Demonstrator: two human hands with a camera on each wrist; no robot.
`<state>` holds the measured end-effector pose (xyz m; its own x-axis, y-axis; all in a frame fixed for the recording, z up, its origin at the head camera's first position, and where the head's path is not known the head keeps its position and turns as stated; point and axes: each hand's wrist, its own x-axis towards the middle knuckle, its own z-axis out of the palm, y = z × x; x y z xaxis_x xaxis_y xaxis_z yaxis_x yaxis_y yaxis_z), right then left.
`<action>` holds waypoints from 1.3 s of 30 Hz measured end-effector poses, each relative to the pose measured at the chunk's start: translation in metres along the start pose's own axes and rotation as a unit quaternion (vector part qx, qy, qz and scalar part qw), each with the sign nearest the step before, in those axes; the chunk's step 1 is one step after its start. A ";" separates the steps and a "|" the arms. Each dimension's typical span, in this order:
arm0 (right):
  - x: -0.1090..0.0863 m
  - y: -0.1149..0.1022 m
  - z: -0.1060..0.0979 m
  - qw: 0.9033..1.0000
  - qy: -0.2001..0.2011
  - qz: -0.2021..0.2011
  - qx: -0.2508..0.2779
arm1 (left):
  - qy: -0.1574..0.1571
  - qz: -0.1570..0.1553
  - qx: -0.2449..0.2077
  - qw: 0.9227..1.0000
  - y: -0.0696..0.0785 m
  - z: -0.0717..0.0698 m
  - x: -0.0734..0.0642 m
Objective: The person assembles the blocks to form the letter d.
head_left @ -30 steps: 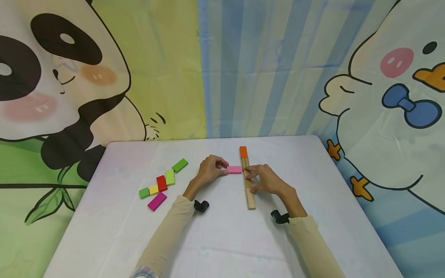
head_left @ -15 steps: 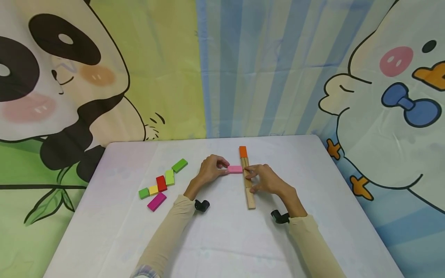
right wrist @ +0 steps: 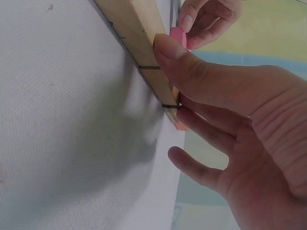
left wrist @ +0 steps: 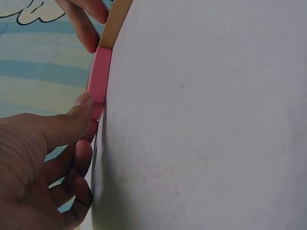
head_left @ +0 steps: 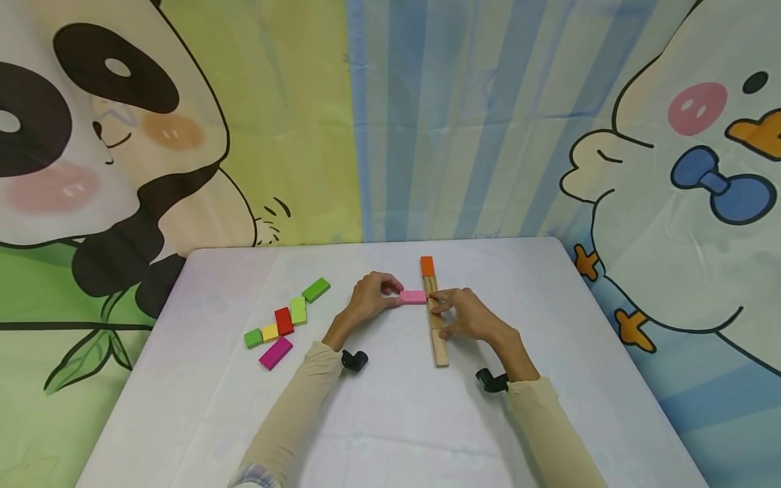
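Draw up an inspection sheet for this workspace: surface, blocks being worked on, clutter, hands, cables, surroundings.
Surface: white table, looks flat.
Job's things: pink block, its end at the side of a bare-wood row, apparently touching; orange block at the row's far end.
Clutter: six coloured blocks grouped on the left.
Hands: left hand pinches the pink block; right hand rests its fingers on the bare-wood row.
Cables: nothing seen.
Surroundings: cartoon-printed cloth behind and on both sides.
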<state>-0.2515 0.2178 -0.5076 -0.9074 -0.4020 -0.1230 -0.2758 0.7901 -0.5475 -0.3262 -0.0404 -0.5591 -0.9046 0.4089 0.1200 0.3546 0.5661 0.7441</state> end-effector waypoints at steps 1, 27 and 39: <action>0.000 0.000 0.000 1.000 0.000 -0.001 -0.003 | 0.000 0.001 0.000 1.000 0.000 0.000 0.000; 0.004 0.000 0.002 1.000 0.005 -0.011 0.004 | 0.021 -0.021 0.045 0.999 -0.007 -0.054 -0.018; -0.003 0.003 0.001 1.000 0.012 -0.023 0.010 | 0.024 -0.076 0.153 0.985 -0.041 -0.147 -0.059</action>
<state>-0.2498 0.2213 -0.5096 -0.9011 -0.4266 -0.0783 -0.3113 0.7618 -0.5682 -0.3219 -0.1933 -0.5000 -0.9605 0.2722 0.0585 0.2617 0.8110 0.5233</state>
